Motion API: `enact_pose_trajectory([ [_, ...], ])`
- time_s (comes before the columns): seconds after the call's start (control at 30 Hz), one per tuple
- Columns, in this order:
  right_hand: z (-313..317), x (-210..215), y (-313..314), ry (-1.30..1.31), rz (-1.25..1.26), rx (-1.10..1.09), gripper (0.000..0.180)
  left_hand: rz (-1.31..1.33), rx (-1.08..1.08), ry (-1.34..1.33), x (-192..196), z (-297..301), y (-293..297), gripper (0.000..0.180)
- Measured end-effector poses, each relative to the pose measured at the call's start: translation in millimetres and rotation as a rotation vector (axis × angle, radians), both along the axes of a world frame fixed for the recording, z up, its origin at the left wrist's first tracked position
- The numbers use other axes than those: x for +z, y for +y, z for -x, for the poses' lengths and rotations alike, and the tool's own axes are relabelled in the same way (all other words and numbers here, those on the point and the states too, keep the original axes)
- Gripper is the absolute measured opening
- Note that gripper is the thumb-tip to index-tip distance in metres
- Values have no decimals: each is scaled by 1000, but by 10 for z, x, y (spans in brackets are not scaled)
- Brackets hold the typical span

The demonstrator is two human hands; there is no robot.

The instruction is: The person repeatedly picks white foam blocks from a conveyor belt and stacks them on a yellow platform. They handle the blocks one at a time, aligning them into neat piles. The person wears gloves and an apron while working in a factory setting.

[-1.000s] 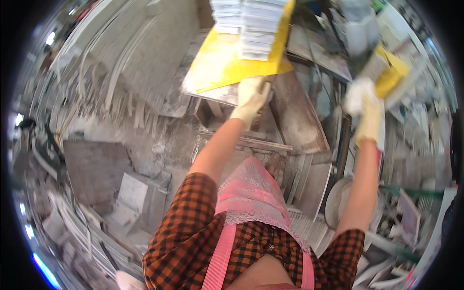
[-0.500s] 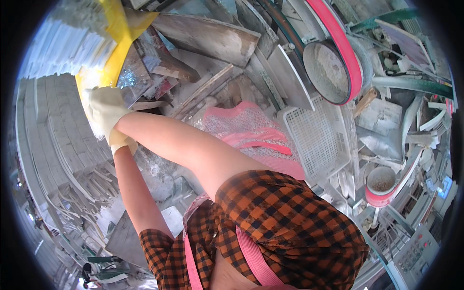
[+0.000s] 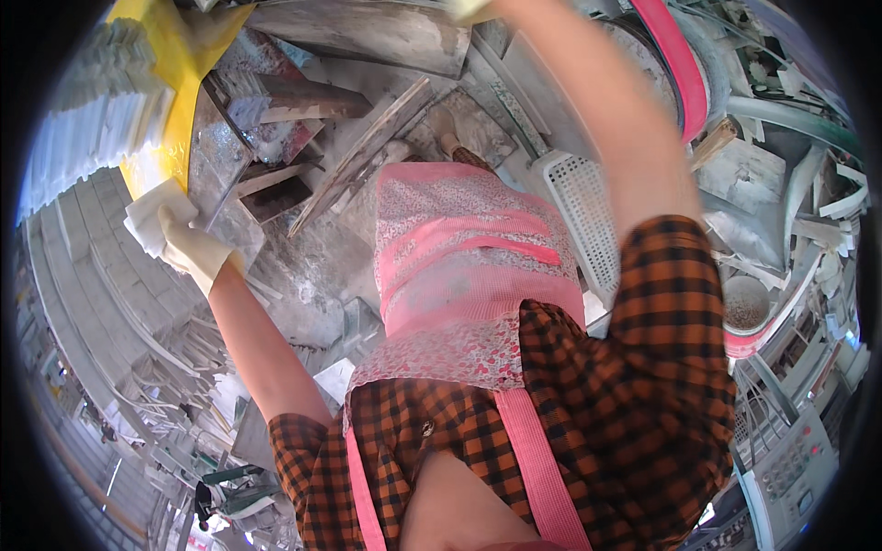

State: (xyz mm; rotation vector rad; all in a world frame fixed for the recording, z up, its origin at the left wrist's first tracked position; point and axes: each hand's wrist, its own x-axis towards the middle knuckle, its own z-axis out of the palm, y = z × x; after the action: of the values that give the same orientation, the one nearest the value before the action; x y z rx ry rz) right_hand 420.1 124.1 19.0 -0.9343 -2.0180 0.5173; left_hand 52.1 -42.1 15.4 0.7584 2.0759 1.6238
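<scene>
At the left, my left hand (image 3: 191, 250), in a cream glove, is closed on a flat white square piece (image 3: 158, 217); its material I cannot make out. The piece is beside the lower end of a yellow sheet or guard (image 3: 163, 147) with a wet shine. My right hand (image 3: 470, 9) is almost wholly cut off by the top edge. Only a bit of its cream glove shows, and the fingers are hidden. The right forearm is stretched far forward.
Long rows of grey-white pieces (image 3: 110, 266) line the left side. Dusty boards (image 3: 367, 41) lean ahead. A white perforated plastic basket (image 3: 581, 216) stands right of my pink apron. A pink-rimmed wheel (image 3: 684, 73) is at upper right, a control panel (image 3: 795, 477) at lower right.
Both hands were together by the yellow sheet. My right hand has swung away to the top edge. My left hand stays at the left, and the white piece now shows in it.
</scene>
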Motion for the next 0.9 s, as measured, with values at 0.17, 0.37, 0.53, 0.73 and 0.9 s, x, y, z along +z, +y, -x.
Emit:
enact_pose_trajectory([
  [0.17, -1504, 165, 14, -212, -80, -526, 39, -36, 103, -212, -68, -40, 88, 54],
  [0.37, -2072, -24, -60, -308, -71, -414, 42, -49, 72, 99, -530, 318, 208, 50],
  [0.53, -2109, -83, 119, -616, -37, -461, 50, 256, 292, 202, -856, 798, 304, 68],
  [0.73, -1855, -239, 601, -972, -108, -584, 60, 455, 444, 245, -919, 975, 318, 90],
  [0.9, -1914, -558, 676, -1166, -281, -683, 53, 325, 344, 279, -1018, 999, 231, 77],
])
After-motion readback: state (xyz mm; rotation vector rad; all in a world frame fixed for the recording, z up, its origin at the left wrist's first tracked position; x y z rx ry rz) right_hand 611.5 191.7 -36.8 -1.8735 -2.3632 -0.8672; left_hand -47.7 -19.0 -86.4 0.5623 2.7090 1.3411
